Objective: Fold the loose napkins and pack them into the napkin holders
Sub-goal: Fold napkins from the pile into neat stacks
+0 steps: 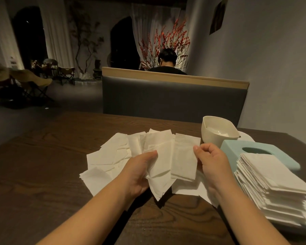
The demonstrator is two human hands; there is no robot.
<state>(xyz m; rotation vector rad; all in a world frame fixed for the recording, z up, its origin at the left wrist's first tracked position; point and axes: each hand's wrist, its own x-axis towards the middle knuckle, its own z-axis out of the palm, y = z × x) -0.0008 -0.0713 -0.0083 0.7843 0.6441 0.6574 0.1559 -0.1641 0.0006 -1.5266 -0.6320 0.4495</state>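
Above the dark wooden table (42,174), the right hand (214,167) pinches a folded white paper napkin (184,156) while the left hand (140,172) grips loose white napkins (159,167), beside a cream holder (212,137) and a tall folded stack (272,188).

1. Hands: two, a left hand (140,172) and a right hand (211,162), both over the wooden table (42,165).
2. Loose napkins (113,156): one scattered heap on the table; sheets overlap, so the exact count cannot be told.
3. Folded napkin stack (268,183): one, at the table's right edge.
4. Cream holder (217,132): one.
5. Teal holder (254,151): one.
6. Seated person (167,62): one, beyond the table.
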